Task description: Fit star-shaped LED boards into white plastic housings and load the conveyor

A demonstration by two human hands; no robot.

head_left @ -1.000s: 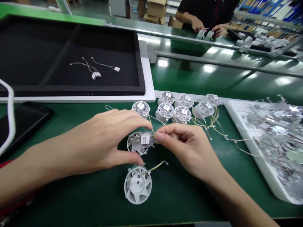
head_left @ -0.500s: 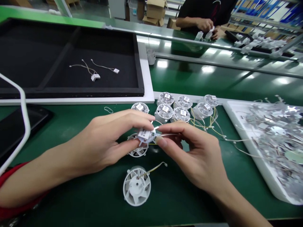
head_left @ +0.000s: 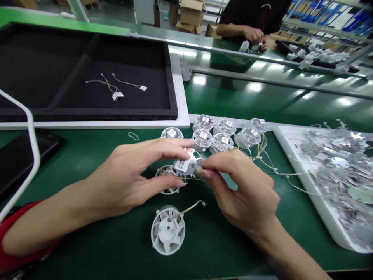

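My left hand (head_left: 136,171) holds a translucent fan part with a white label (head_left: 183,165) between thumb and fingers. Close to its right side, my right hand (head_left: 241,190) pinches thumb and forefinger together on a small pale bit I cannot make out. Below the left fingers a white fan housing (head_left: 166,190) is partly hidden, and a yellow wire runs out beside it. Nearer to me, another white fan (head_left: 168,233) lies face up, its short cable bent to the right. Behind my hands stand several labelled fans (head_left: 202,139) with thin wires.
On the right, a white tray (head_left: 309,198) is heaped with clear parts and wires. A black panel (head_left: 140,58) at the left carries a few labelled cables (head_left: 116,95). A white cord (head_left: 32,144) and a dark device (head_left: 49,144) lie left. Across the bench, a person's hands (head_left: 256,37) handle parts.
The labelled fan part has shifted slightly right and tilted. My left thumb has slid right beneath it. My right hand has rolled over a little and its fingertips moved right.
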